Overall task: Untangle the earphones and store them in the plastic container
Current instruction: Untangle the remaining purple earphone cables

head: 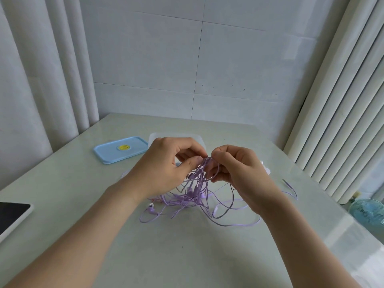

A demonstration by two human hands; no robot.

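Pale grey wall tiles and white curtains (41,80) back a glossy, pale green table (187,256), with white vertical slats (342,100) running down the right side.

A tangle of lilac wired earphones (193,196) lies at the middle of the table, its upper strands lifted off the surface into a bunch. The left hand (166,167) comes at the tangle from the left, its fingers (193,161) curled and pinching the top of the bunch. The right hand (239,169) meets it from the right, its fingers (220,154) also curled and nipping strands at the same spot, so both hands nearly touch above the tangle.

Loose loops spread on the table below and to the right of the lifted bunch. An earbud (150,208) rests at the tangle's lower left edge; the mark on it is too small to read. The jack plug (285,181) lies well out to the tangle's right.

Behind the tangle, mostly hidden by the hands, stands the clear plastic container (178,135). Its blue lid (120,149), with a yellow round smiley disc in the middle, lies flat beyond the tangle to the left. Far left of the tangle is a dark-screened tablet (12,215) in a white frame. Far right, past the table edge, is a light blue fan (367,215).
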